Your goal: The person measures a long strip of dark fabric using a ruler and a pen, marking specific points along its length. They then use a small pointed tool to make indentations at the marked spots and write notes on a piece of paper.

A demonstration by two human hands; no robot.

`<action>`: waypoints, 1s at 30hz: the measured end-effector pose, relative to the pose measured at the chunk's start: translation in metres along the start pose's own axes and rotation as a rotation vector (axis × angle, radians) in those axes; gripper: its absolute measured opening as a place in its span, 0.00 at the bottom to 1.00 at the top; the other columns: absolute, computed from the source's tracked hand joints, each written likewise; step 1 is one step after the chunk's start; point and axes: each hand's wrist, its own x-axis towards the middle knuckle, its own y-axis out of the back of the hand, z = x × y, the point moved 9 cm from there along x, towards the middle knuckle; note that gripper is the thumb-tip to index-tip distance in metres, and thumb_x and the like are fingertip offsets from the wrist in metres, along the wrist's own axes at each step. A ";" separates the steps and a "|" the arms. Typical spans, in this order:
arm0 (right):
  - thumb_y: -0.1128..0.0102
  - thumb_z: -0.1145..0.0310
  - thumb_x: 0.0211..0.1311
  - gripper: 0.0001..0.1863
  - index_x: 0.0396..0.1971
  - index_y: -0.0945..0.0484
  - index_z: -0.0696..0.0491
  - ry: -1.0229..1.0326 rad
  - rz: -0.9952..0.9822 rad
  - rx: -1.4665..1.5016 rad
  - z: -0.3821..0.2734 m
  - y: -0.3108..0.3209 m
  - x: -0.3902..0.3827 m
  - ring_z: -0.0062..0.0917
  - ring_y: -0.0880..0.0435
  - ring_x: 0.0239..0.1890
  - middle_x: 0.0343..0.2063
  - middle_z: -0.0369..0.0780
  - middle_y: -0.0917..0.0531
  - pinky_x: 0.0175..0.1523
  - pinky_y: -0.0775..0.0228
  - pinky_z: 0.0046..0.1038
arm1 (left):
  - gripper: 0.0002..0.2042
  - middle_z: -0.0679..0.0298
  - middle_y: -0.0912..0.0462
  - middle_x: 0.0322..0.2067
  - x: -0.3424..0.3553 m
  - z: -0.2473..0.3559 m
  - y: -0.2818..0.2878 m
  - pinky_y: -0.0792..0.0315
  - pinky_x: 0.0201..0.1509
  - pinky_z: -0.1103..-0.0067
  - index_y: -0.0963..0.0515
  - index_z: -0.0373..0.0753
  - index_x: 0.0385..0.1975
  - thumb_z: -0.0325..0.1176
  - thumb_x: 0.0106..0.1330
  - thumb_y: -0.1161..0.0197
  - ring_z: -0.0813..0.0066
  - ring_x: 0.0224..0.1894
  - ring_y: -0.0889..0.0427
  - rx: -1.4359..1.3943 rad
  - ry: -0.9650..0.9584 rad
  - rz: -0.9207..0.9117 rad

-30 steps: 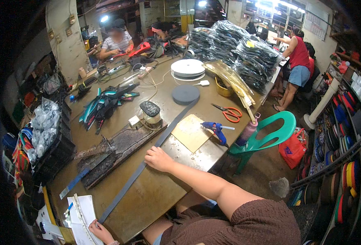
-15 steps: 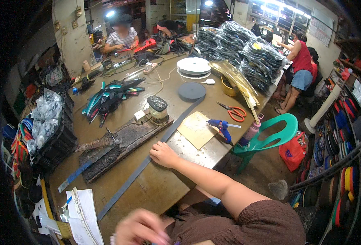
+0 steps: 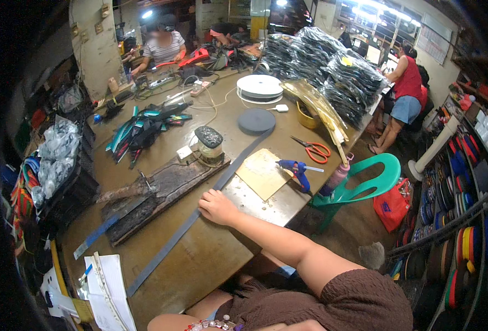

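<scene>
One surface [image 3: 205, 265] bears one grey strap [image 3: 172, 240], one grey roll [image 3: 256, 120], one white reel [image 3: 259, 86], one pair of scissors [image 3: 319, 155], one glue gun [image 3: 298, 172], one yellowish sheet [image 3: 260, 179], one yellow basket [image 3: 306, 119], one jar [image 3: 208, 143], one dark board [image 3: 169, 190] and one blue-tinged ruler [image 3: 101, 233]. At its near left are one notebook [image 3: 117, 274] and one blue pen [image 3: 86, 272]. One green chair [image 3: 392, 172], one pink bottle [image 3: 340, 175] and one red bag [image 3: 391, 208] also show, plus at least three other people [image 3: 408, 83]. The plastic-wrapped packs [image 3: 313, 66] and shelved rolls [image 3: 465, 237] overlap too much to count.
</scene>
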 end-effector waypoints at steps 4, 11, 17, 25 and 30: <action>0.37 0.66 0.57 0.08 0.31 0.25 0.52 0.004 0.012 0.015 0.001 0.001 0.000 0.35 0.28 0.43 0.34 0.40 0.26 0.46 0.35 0.35 | 0.21 0.52 0.42 0.55 -0.007 -0.015 0.012 0.33 0.55 0.71 0.25 0.39 0.39 0.52 0.62 0.33 0.66 0.47 0.31 0.000 0.257 0.155; 0.39 0.65 0.58 0.08 0.30 0.25 0.52 -0.022 -0.013 0.022 0.005 -0.004 -0.001 0.35 0.28 0.43 0.33 0.41 0.26 0.47 0.35 0.36 | 0.21 0.51 0.45 0.59 -0.008 -0.013 0.012 0.34 0.55 0.70 0.25 0.41 0.39 0.53 0.61 0.32 0.65 0.48 0.33 0.065 -0.021 -0.013; 0.38 0.66 0.57 0.07 0.31 0.25 0.52 -0.033 -0.023 0.011 0.007 -0.007 -0.002 0.35 0.28 0.43 0.34 0.40 0.27 0.47 0.35 0.36 | 0.22 0.47 0.48 0.63 -0.008 -0.009 0.015 0.36 0.59 0.66 0.25 0.40 0.40 0.54 0.61 0.33 0.59 0.54 0.32 0.150 0.015 0.029; 0.38 0.67 0.58 0.07 0.32 0.25 0.51 -0.034 -0.008 0.045 0.009 -0.008 -0.002 0.35 0.29 0.43 0.35 0.39 0.26 0.48 0.36 0.35 | 0.18 0.47 0.46 0.62 -0.001 0.002 0.013 0.35 0.61 0.64 0.23 0.37 0.40 0.48 0.66 0.36 0.56 0.57 0.32 0.136 0.081 0.010; 0.38 0.67 0.58 0.07 0.32 0.25 0.52 -0.047 -0.039 0.019 0.010 -0.010 -0.003 0.35 0.28 0.43 0.35 0.39 0.26 0.48 0.35 0.35 | 0.13 0.49 0.42 0.57 -0.016 0.017 0.014 0.35 0.61 0.65 0.21 0.37 0.33 0.42 0.68 0.38 0.55 0.56 0.31 0.273 0.224 0.038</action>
